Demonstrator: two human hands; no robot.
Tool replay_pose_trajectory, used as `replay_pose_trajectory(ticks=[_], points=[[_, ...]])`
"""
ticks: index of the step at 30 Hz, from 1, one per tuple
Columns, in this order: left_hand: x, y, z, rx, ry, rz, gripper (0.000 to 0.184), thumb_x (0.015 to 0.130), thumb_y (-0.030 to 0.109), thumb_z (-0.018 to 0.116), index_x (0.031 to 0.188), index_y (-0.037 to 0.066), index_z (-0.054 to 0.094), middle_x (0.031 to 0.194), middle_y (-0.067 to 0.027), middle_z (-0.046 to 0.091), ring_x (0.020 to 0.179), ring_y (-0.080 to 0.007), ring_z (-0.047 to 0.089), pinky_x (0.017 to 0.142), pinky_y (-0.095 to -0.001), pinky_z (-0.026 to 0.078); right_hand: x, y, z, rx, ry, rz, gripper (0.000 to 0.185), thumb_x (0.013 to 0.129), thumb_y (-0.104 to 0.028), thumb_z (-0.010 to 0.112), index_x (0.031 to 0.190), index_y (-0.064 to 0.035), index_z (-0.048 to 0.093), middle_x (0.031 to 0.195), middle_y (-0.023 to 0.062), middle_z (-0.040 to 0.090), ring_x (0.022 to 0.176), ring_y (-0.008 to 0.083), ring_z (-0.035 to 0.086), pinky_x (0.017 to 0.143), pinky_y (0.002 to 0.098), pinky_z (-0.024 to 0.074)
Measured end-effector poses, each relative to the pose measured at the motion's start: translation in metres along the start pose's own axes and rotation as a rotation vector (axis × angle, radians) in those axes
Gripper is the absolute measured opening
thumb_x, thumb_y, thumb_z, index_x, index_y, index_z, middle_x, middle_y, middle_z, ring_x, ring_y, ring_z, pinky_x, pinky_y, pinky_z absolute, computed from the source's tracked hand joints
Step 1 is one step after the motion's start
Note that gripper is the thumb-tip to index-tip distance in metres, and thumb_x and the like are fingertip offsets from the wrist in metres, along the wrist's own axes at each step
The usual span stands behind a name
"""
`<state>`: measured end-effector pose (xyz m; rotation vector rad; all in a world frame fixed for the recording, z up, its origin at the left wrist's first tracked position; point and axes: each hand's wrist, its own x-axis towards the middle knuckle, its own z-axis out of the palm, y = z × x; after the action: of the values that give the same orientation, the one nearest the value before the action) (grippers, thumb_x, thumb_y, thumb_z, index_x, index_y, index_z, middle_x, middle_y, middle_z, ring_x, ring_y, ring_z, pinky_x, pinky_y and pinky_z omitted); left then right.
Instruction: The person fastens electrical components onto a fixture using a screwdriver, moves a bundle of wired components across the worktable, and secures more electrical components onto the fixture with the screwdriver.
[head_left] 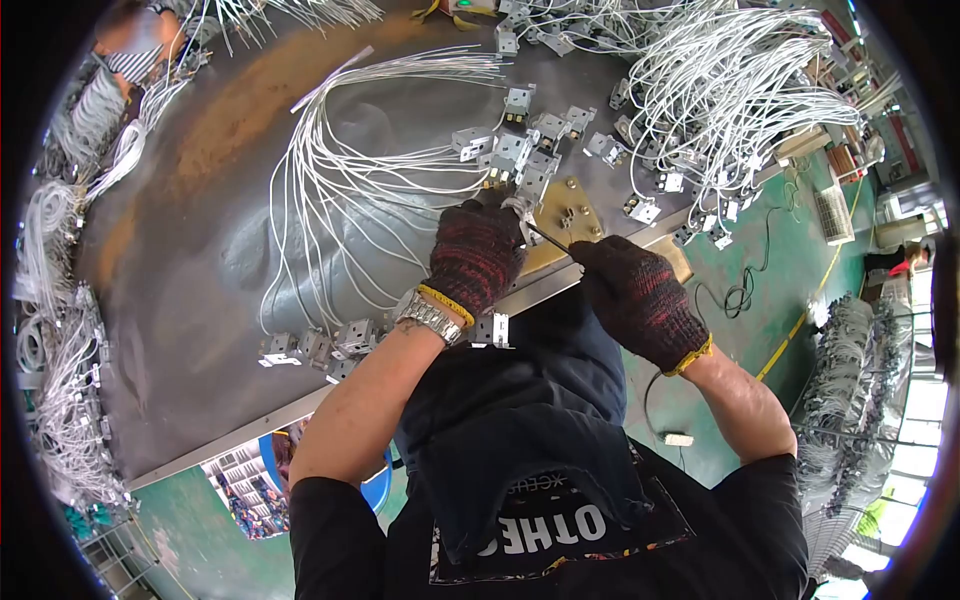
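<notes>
My left hand [478, 250], in a dark red and black knit glove, is closed around a small silver metal bracket [522, 208] at the table's edge. Its fingers cover much of that part. My right hand [642, 302], gloved alike, grips a thin dark-shafted screwdriver [550, 239], whose handle is hidden in the palm. The shaft's tip points at the bracket; whether they touch I cannot tell. A brass-coloured plate fixture [572, 212] with bolts lies just beyond my hands. Beside it sits a pile of metal brackets [512, 150] with white wires [335, 165] fanned out leftward.
A large wired bundle [730, 90] heaps up at the right of the metal table [200, 330]. More brackets [350, 338] lie near the front edge by my left forearm. Wire bundles [65, 380] line the left side. Another person [140, 50] is at the far left. A cord [740, 295] lies on the green floor.
</notes>
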<state>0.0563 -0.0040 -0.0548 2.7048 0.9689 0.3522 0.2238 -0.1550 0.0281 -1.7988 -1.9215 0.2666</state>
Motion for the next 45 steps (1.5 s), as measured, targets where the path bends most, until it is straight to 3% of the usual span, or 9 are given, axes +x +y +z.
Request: replay_pose_trajectory(ticks=[7,12,20,22,27,31,33,40,45], points=[[0.003,0.003,-0.004,0.033,-0.070,-0.022,0.028,0.081,0.035,0.079,0.099,0.014,0.072,0.098,-0.0107,0.072,0.094,-0.0305,0.069,0.082,-0.0459,0.052,0.002,0.008,0.000,0.060,-0.047,0.013,0.029,0.090,-0.001,0.063,0.117,0.0004,0.069,0.105,0.0209,0.071,0.097,0.0379,0.071,0.084,0.0421,0.0571],[0.004,0.006,0.000,0.059,-0.050,-0.023,0.035,0.082,0.035,0.078,0.108,0.014,0.071,0.101,-0.0114,0.073,0.098,-0.0310,0.069,0.084,-0.0456,0.053,-0.005,0.013,0.006,0.052,0.012,0.002,0.029,0.089,-0.003,0.064,0.117,0.0005,0.070,0.106,0.0216,0.072,0.100,0.0386,0.071,0.087,0.0420,0.0574],[-0.010,-0.005,0.001,-0.091,0.179,0.070,0.043,0.079,0.037,0.079,0.111,0.010,0.070,0.098,-0.0123,0.073,0.092,-0.0338,0.069,0.080,-0.0461,0.054,-0.005,0.009,-0.003,0.428,0.013,0.254,0.041,0.090,-0.006,0.069,0.131,-0.0033,0.065,0.098,0.0074,0.073,0.091,0.0127,0.068,0.081,0.0320,0.0560],[-0.014,-0.002,-0.026,-0.225,-0.020,0.009,0.047,0.077,0.043,0.082,0.107,0.008,0.072,0.092,-0.0122,0.073,0.092,-0.0344,0.070,0.080,-0.0461,0.055,-0.005,0.017,0.010,0.402,0.012,0.266,0.045,0.089,-0.007,0.071,0.133,-0.0033,0.064,0.096,0.0051,0.071,0.084,0.0115,0.066,0.075,0.0309,0.0553],[-0.033,-0.017,-0.035,-0.392,-0.040,-0.042,0.058,0.080,0.057,0.079,0.103,0.005,0.075,0.088,-0.0143,0.074,0.083,-0.0317,0.073,0.080,-0.0432,0.057,0.018,0.041,0.042,0.647,-0.004,0.472,0.051,0.087,-0.010,0.073,0.136,-0.0035,0.061,0.090,0.0026,0.065,0.064,0.0102,0.059,0.058,0.0284,0.0505],[-0.030,-0.008,-0.065,-0.665,-0.481,-0.377,0.057,0.089,0.060,0.068,0.100,0.005,0.076,0.089,-0.0166,0.075,0.083,-0.0325,0.074,0.081,-0.0428,0.056,0.051,0.045,0.056,0.668,0.089,0.449,0.058,0.088,-0.014,0.071,0.143,-0.0051,0.055,0.085,0.0067,0.064,0.059,0.0118,0.058,0.052,0.0295,0.0510],[-0.031,-0.007,-0.062,-0.062,-0.578,-0.157,0.056,0.089,0.060,0.067,0.098,0.006,0.076,0.092,-0.0166,0.075,0.086,-0.0348,0.073,0.083,-0.0441,0.056,0.068,0.044,0.057,0.688,0.057,0.524,0.062,0.088,-0.014,0.071,0.147,-0.0057,0.052,0.089,0.0096,0.066,0.059,0.0134,0.060,0.049,0.0309,0.0525],[-0.038,-0.014,-0.041,0.087,-0.122,-0.117,0.055,0.078,0.057,0.078,0.104,0.008,0.075,0.091,-0.0171,0.073,0.088,-0.0343,0.072,0.081,-0.0466,0.056,0.090,0.049,0.066,0.748,0.004,0.560,0.056,0.089,-0.012,0.070,0.141,0.0009,0.053,0.081,0.0081,0.063,0.059,0.0149,0.062,0.048,0.0318,0.0541],[-0.031,-0.016,-0.037,0.067,-0.130,-0.149,0.056,0.078,0.055,0.079,0.105,0.007,0.073,0.096,-0.0165,0.073,0.091,-0.0332,0.071,0.084,-0.0462,0.055,0.076,0.043,0.061,1.012,0.009,0.515,0.043,0.089,-0.009,0.070,0.129,-0.0004,0.059,0.077,0.0062,0.062,0.058,0.0142,0.062,0.050,0.0307,0.0537]])
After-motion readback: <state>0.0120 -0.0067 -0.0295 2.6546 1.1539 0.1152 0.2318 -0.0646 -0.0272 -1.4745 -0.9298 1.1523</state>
